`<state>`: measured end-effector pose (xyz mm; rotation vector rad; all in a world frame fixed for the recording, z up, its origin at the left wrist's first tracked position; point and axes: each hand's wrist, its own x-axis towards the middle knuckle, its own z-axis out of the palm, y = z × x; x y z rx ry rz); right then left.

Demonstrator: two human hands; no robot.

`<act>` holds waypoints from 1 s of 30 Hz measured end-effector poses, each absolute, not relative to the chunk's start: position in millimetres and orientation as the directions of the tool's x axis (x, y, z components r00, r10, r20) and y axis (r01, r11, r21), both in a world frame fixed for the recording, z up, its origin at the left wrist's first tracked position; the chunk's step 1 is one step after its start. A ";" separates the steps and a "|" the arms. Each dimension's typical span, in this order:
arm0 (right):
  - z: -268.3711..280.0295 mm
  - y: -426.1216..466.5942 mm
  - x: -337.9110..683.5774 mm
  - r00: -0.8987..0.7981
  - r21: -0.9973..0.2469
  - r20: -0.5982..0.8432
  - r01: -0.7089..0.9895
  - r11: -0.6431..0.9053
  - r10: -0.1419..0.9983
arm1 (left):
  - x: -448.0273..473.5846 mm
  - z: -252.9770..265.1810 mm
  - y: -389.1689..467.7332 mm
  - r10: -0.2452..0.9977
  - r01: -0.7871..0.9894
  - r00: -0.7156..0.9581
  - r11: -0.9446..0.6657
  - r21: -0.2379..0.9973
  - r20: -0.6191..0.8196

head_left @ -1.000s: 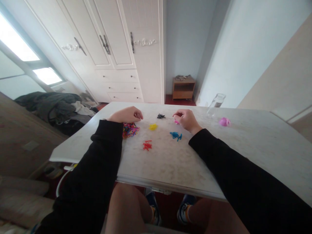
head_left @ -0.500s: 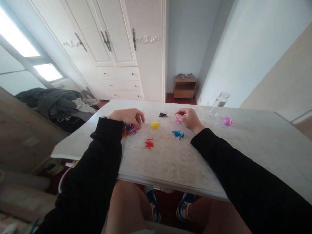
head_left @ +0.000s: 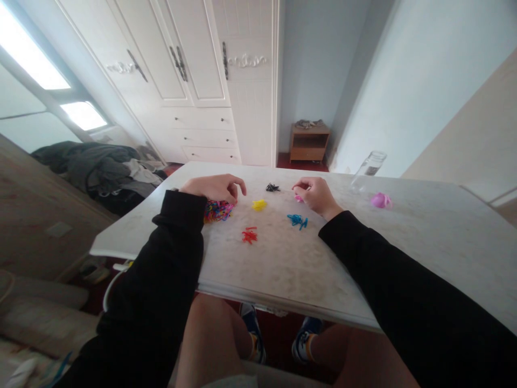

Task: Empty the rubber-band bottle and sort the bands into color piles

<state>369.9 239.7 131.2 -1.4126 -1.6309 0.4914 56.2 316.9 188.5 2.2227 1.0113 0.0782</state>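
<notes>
My left hand (head_left: 216,187) hangs just over a mixed multicoloured heap of small rubber bands (head_left: 218,211), fingers bent and the index finger apart from the thumb. My right hand (head_left: 317,194) is closed in a pinch above a small pink pile of bands (head_left: 299,198), which it partly covers. Whatever sits between those fingertips is too small to make out. Between the hands lie a black pile of bands (head_left: 272,187) and a yellow pile (head_left: 259,205). Nearer to me are a red pile (head_left: 249,235) and a blue pile (head_left: 298,220).
On the right of the pale table (head_left: 278,269) stand a clear glass bottle or jar (head_left: 365,171) and a pinkish-purple rounded object (head_left: 381,200). Dark clothes (head_left: 92,167) are heaped beyond the left edge. A white wardrobe (head_left: 194,64) and a small wooden cabinet (head_left: 309,143) stand behind.
My left hand has lifted slightly off the mixed heap, its index finger stretching out more. My right hand stays by the pink pile. The whole view has shifted a little.
</notes>
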 end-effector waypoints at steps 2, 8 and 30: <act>130.3 240.5 370.6 0.046 -0.770 0.369 0.575 0.278 0.928 | 56.9 188.2 316.9 0.715 0.679 0.658 -0.429 0.596 -0.234; 129.7 240.9 370.9 0.043 -0.769 0.368 0.576 0.278 0.929 | 56.6 188.1 317.0 0.744 0.705 0.632 -0.438 0.557 -0.215; 143.4 232.1 360.3 -0.135 -0.608 0.518 0.636 0.475 0.844 | 115.5 152.1 312.7 0.703 0.080 0.647 -0.448 0.891 0.295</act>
